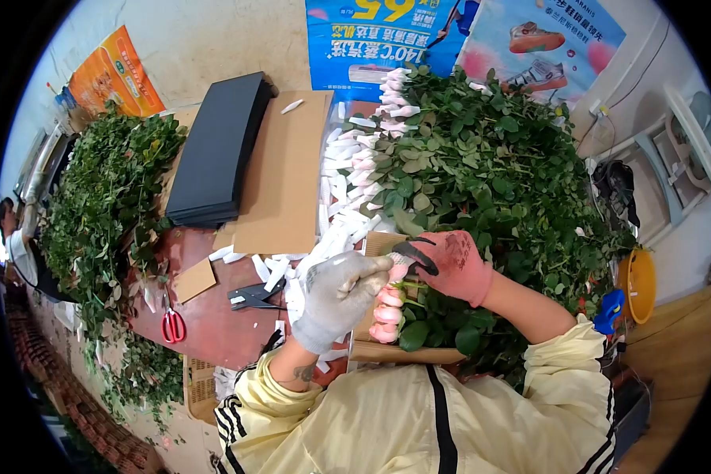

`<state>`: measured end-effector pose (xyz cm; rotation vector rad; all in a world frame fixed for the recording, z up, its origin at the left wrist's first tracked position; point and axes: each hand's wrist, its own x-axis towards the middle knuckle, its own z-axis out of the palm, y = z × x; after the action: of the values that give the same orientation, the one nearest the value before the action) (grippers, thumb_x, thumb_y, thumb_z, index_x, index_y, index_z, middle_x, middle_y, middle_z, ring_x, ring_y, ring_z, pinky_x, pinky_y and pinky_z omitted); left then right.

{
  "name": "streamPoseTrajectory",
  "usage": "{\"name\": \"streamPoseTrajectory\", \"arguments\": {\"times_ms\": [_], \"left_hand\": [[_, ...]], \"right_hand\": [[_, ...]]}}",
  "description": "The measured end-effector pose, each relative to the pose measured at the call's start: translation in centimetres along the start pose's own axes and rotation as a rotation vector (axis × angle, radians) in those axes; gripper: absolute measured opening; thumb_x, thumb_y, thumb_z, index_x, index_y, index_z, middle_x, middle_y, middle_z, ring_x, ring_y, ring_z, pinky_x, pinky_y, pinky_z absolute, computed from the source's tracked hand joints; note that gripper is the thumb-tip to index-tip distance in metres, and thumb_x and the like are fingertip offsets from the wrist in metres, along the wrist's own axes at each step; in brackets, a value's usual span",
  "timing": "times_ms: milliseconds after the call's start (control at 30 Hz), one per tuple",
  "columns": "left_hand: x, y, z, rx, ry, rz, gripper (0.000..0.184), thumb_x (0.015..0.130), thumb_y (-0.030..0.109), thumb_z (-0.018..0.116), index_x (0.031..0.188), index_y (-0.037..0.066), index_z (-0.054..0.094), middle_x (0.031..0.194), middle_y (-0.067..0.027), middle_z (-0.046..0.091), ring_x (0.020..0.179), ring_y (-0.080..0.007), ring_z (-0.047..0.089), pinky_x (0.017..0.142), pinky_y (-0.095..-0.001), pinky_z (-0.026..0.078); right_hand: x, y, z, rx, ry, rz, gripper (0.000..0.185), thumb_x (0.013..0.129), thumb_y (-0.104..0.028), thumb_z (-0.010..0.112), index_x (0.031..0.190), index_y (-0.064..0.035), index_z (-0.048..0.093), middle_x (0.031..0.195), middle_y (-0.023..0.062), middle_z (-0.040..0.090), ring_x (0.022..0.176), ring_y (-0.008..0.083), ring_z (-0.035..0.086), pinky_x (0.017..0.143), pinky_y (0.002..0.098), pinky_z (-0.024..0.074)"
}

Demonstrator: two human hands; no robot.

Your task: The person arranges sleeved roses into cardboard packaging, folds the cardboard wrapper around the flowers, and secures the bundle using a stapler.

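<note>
My left hand [341, 294], in a grey-white glove, is closed with its fingertips pinched at a rosebud [400, 267] in a white net sleeve. From the other side my right hand [453, 267], in a pink glove with dark stained fingers, closes around the same rosebud just below its head. Below my hands several pink roses [386, 314] lie in a row on a piece of cardboard [363, 336]. Their stems and leaves point right. Left of my hands spreads a heap of white net sleeves [341, 237].
A large pile of leafy roses [482, 150] fills the right side; another leafy heap [107, 174] stands left. Red scissors [173, 325], a black stapler-like tool [254, 297], black boards [217, 150] and a cardboard sheet [288, 174] lie on the red table [221, 332]. A yellow basin [638, 286] is far right.
</note>
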<state>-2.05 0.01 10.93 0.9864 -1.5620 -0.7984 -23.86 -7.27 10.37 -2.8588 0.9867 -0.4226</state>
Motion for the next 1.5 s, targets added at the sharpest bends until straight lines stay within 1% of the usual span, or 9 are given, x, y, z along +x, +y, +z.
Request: {"name": "streamPoseTrajectory", "arguments": {"times_ms": [233, 300, 367, 400, 567, 700, 800, 1300, 1500], "left_hand": [[-2.9, -1.1, -4.6, 0.110, 0.163, 0.162, 0.019, 0.078, -0.001, 0.060, 0.096, -0.002, 0.064, 0.070, -0.0081, 0.061, 0.063, -0.0192, 0.059, 0.058, -0.0278, 0.046], [-3.4, -2.0, -5.8, 0.246, 0.213, -0.191, 0.020, 0.079, 0.000, 0.056, 0.097, -0.007, 0.062, 0.073, -0.0073, 0.062, 0.066, -0.0134, 0.059, 0.060, -0.0238, 0.045], [-2.5, -2.7, -5.9, 0.441, 0.149, -0.305, 0.032, 0.076, 0.002, 0.059, 0.107, -0.006, 0.059, 0.092, -0.0122, 0.065, 0.082, -0.0220, 0.062, 0.073, -0.0305, 0.049], [-2.2, -4.1, -4.7, 0.668, 0.127, 0.022, 0.048, 0.072, 0.003, 0.062, 0.119, -0.004, 0.053, 0.111, -0.0170, 0.060, 0.101, -0.0299, 0.059, 0.089, -0.0385, 0.045], [1.0, -0.2, 1.1, 0.256, -0.065, 0.277, 0.062, 0.067, 0.023, 0.075, 0.120, 0.001, 0.053, 0.113, -0.0169, 0.057, 0.107, -0.0335, 0.053, 0.091, -0.0422, 0.042], [3.5, 2.8, 5.4, 0.126, -0.158, 0.364, 0.056, 0.067, 0.027, 0.076, 0.113, 0.003, 0.057, 0.104, -0.0150, 0.060, 0.099, -0.0329, 0.056, 0.087, -0.0407, 0.045], [4.3, 3.5, 6.6, 0.106, -0.150, 0.446, 0.038, 0.067, 0.023, 0.074, 0.097, 0.004, 0.063, 0.082, -0.0094, 0.063, 0.076, -0.0298, 0.060, 0.069, -0.0391, 0.046], [3.5, 3.0, 7.2, 0.088, -0.072, 0.489, 0.036, 0.063, 0.022, 0.076, 0.094, 0.007, 0.065, 0.082, -0.0085, 0.063, 0.076, -0.0293, 0.060, 0.071, -0.0388, 0.047], [3.0, 3.5, 6.2, 0.110, -0.123, 0.435, 0.047, 0.069, 0.023, 0.073, 0.109, 0.002, 0.059, 0.099, -0.0150, 0.061, 0.091, -0.0319, 0.058, 0.081, -0.0406, 0.045]], "right_hand": [[-1.3, 3.0, -2.4, -0.065, 0.273, 0.027, 0.024, 0.072, -0.014, 0.063, 0.096, -0.0106, 0.061, 0.083, 0.0058, 0.061, 0.072, 0.0274, 0.058, 0.063, 0.0371, 0.0470], [-2.4, 2.5, -3.9, -0.028, 0.350, 0.047, 0.035, 0.066, -0.011, 0.068, 0.100, -0.0099, 0.061, 0.088, 0.0072, 0.062, 0.076, 0.0286, 0.059, 0.067, 0.0368, 0.0479], [-3.7, 3.5, -2.9, -0.054, 0.390, 0.043, 0.040, 0.064, -0.010, 0.069, 0.103, -0.0101, 0.061, 0.097, 0.0074, 0.061, 0.083, 0.0283, 0.058, 0.072, 0.0374, 0.0474], [-4.3, 3.2, -3.1, -0.062, 0.388, 0.049, 0.040, 0.064, -0.010, 0.069, 0.103, -0.0101, 0.061, 0.097, 0.0074, 0.061, 0.083, 0.0283, 0.058, 0.072, 0.0374, 0.0474], [-5.9, 1.8, -3.0, -0.105, 0.462, 0.013, 0.045, 0.062, -0.009, 0.070, 0.107, -0.0098, 0.060, 0.099, 0.0080, 0.060, 0.085, 0.0287, 0.058, 0.073, 0.0384, 0.0475], [-6.1, 0.7, -3.9, -0.031, 0.469, -0.047, 0.052, 0.057, -0.005, 0.069, 0.108, -0.0066, 0.058, 0.093, 0.0105, 0.061, 0.078, 0.0312, 0.059, 0.069, 0.0394, 0.0499], [-6.9, 0.7, -3.4, 0.000, 0.502, -0.066, 0.053, 0.057, -0.005, 0.069, 0.109, -0.0060, 0.056, 0.096, 0.0108, 0.061, 0.080, 0.0319, 0.060, 0.071, 0.0399, 0.0502], [-6.8, 1.1, -3.5, 0.145, 0.466, -0.166, 0.060, 0.057, 0.004, 0.065, 0.113, -0.0070, 0.048, 0.110, 0.0151, 0.059, 0.090, 0.0355, 0.061, 0.074, 0.0430, 0.0526], [-7.9, 1.8, -4.7, -0.201, 0.633, -0.188, 0.043, 0.055, -0.003, 0.063, 0.097, -0.0095, 0.054, 0.096, 0.0165, 0.059, 0.078, 0.0343, 0.060, 0.067, 0.0422, 0.0517]]}}
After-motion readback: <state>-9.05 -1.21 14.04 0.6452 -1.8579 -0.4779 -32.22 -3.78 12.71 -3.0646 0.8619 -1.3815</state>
